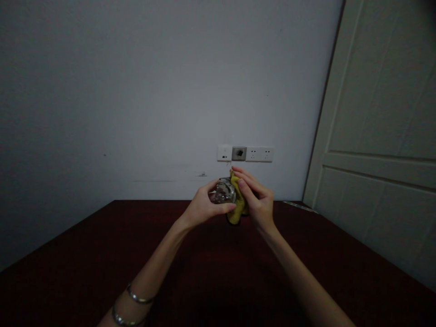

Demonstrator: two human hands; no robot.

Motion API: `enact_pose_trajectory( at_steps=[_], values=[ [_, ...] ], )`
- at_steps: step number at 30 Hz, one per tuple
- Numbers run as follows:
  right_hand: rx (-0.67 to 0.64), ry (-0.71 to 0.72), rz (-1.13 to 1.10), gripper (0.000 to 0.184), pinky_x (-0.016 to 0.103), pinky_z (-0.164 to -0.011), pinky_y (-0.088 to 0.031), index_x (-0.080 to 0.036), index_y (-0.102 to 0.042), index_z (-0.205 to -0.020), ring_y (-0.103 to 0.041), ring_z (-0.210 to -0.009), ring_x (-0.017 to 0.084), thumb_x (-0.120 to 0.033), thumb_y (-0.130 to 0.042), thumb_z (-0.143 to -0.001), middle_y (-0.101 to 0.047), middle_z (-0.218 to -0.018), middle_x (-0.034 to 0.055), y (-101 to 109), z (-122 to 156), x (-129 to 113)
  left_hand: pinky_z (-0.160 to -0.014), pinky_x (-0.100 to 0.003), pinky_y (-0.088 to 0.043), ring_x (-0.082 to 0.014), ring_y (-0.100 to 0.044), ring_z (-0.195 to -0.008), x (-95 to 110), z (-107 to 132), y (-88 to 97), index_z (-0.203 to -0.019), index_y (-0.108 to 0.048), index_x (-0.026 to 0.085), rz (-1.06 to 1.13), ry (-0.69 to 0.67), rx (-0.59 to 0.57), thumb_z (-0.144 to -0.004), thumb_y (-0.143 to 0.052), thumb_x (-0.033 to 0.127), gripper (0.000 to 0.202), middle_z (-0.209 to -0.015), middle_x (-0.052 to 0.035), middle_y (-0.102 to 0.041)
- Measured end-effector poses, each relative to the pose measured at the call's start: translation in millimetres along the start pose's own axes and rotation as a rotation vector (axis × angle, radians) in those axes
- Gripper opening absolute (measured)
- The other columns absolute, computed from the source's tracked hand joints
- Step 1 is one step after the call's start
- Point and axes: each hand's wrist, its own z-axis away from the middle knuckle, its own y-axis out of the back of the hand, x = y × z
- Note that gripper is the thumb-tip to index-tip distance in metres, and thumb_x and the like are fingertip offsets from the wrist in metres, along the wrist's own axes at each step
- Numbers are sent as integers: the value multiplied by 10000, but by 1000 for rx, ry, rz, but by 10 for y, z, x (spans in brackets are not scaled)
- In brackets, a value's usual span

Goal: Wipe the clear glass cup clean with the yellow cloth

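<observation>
Near the middle of the view, a clear glass (224,190) is held tilted above the table, its open end or base towards the right. My left hand (200,204) is wrapped round it from the left, with the thumb along its lower side. A yellow cloth (236,206) with a dark edge hangs against the right side of the glass. My right hand (259,197) grips this cloth between thumb and fingers, pressing it to the glass. The cloth hides the glass's right end.
The dark red table (211,268) stretches below both arms to the wall (170,91). White sockets (259,154) and a grey outlet plate (239,153) sit on the wall behind my hands. A pale panelled door (381,113) stands at the right, by the table's edge.
</observation>
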Motion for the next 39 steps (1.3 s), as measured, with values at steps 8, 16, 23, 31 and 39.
enact_pose_trajectory(
  at_steps=[8,16,23,31,39],
  values=[
    [-110,107,105,219,419,-962,-491,-295,-729,-978,-635,-1071,197,-188,-602,-835,-683,-1157,38,46,-5,-49,-830,-351,-499,-217,-613,-943,9,39,18,-1169,-523,136,-132,-42,-4,-639,-778,325,618,-1095,-106,-624],
    [-240,250,240,241,450,-978,-484,-255,-722,-1000,-618,-1103,212,-150,-593,-826,-674,-1167,74,17,5,-117,-801,-335,-504,-215,-614,-925,56,54,11,-1183,-517,148,-429,-118,69,-625,-755,248,615,-1077,-86,-637],
    [-170,204,209,238,432,-956,-496,-270,-720,-1004,-623,-1081,203,-160,-585,-840,-670,-1161,68,13,19,-60,-860,-376,-480,-239,-596,-976,41,56,31,-1219,-512,162,-603,-152,117,-612,-766,299,672,-1130,-97,-620],
    [-120,81,101,216,395,-959,-481,-284,-725,-989,-608,-1090,183,-189,-589,-850,-650,-1180,58,-5,34,-61,-833,-387,-495,-237,-611,-934,78,21,97,-1217,-529,142,-542,-91,142,-554,-814,379,759,-1099,-113,-636],
    [-41,-32,58,214,394,-979,-467,-267,-706,-1025,-598,-1110,176,-257,-543,-888,-652,-1173,58,-32,12,-69,-766,-319,-500,-198,-615,-853,78,-5,42,-1135,-581,113,-107,53,14,-531,-832,345,694,-1041,-105,-645]
  ],
)
